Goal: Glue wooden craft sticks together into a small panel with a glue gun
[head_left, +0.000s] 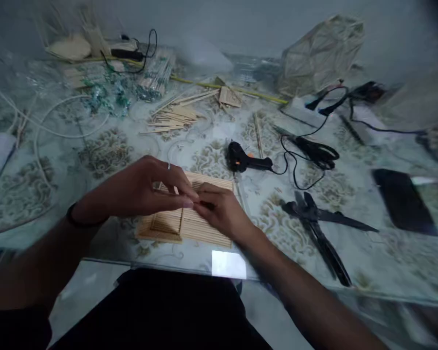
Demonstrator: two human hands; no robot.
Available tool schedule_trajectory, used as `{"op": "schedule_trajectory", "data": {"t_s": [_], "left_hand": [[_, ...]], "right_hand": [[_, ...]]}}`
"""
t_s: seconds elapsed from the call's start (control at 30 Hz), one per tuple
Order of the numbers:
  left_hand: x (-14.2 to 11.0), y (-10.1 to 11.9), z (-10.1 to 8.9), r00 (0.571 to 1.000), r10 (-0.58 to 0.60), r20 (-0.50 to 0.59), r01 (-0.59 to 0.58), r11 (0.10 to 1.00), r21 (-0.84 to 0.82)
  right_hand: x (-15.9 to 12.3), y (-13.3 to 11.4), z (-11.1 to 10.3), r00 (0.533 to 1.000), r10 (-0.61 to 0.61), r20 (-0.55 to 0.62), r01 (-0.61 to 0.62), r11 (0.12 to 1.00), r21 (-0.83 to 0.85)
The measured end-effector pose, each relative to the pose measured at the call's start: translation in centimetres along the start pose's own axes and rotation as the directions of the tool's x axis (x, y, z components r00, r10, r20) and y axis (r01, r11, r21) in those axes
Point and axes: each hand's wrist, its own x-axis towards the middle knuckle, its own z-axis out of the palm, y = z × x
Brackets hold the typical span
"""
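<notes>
A flat panel of thin wooden sticks [208, 228] laid side by side rests near the table's front edge, with a small raised stick frame [164, 226] on its left part. Above the panel my left hand [160, 187], with a ring and a dark wristband, pinches its thumb and fingertips together. My right hand [222, 209] meets it there, also closed in a pinch. Whatever lies between the fingertips is too small and blurred to name. Just beyond my right hand a black glue gun [246, 160] lies on its side.
Loose wooden sticks [177, 116] lie farther back. Black pliers [319, 228] and a dark phone [405, 199] are at the right. Coiled black cable [317, 153] sits behind the pliers. A stick-built polyhedron [321, 56] stands at the back, and a white cable [38, 141] curves at left.
</notes>
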Motion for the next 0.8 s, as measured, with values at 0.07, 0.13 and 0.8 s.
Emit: {"op": "schedule_trajectory", "data": {"t_s": [0.07, 0.13, 0.8], "left_hand": [[-0.1, -0.1, 0.2, 0.999, -0.017, -0.032, 0.018, 0.999, 0.035], [-0.1, -0.2, 0.4, 0.998, -0.028, -0.054, 0.031, 0.998, 0.055], [-0.1, 0.0, 1.2, 0.991, -0.102, -0.086, 0.112, 0.987, 0.115]], "right_hand": [[0.0, 0.0, 0.0, 1.000, 0.013, -0.004, -0.013, 1.000, -0.008], [0.1, -0.1, 0.0, 1.000, 0.024, -0.006, -0.024, 1.000, -0.016], [0.0, -1.0, 0.2, 1.000, 0.003, -0.008, -0.004, 0.994, -0.107]]}}
